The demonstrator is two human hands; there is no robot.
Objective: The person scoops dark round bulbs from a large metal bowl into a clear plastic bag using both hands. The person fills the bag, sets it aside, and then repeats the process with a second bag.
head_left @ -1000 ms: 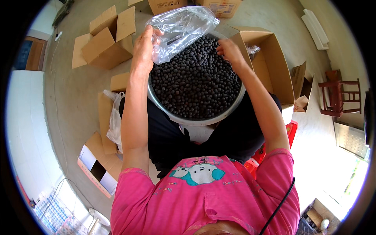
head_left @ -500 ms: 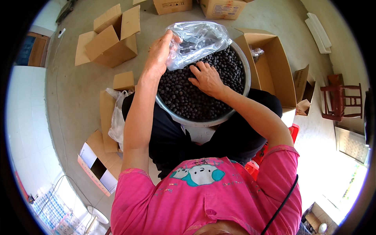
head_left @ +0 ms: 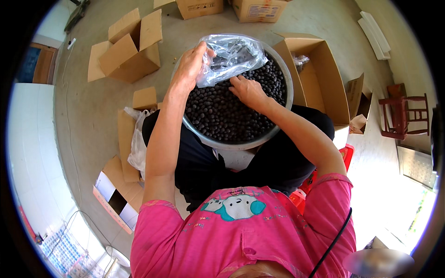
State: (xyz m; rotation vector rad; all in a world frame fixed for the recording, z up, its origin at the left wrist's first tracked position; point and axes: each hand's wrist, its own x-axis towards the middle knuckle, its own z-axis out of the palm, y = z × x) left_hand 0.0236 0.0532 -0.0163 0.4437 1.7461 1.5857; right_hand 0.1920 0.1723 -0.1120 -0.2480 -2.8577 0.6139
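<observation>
A wide metal basin (head_left: 289,92) full of small round black balls (head_left: 222,116) is at my lap. My left hand (head_left: 189,67) is closed on the left edge of a clear plastic bag (head_left: 234,48) and holds it over the basin's far part. The bag's mouth is spread and faces the balls; dark balls show through or behind its film. My right hand (head_left: 251,92) rests low over the balls, just below the bag's near edge. Its fingers are curled together, and whatever they hold is hidden beneath them.
Open cardboard boxes stand around: one at the far left (head_left: 127,51), a large one (head_left: 320,74) right of the basin, another (head_left: 125,139) at left with a white plastic bag (head_left: 138,148). More boxes (head_left: 259,10) line the far side. A wooden chair (head_left: 403,116) is at right.
My right hand's fingers have gone from spread over the balls to curled together, close to the bag's near edge. My left hand still holds the bag. The whole view has shifted slightly.
</observation>
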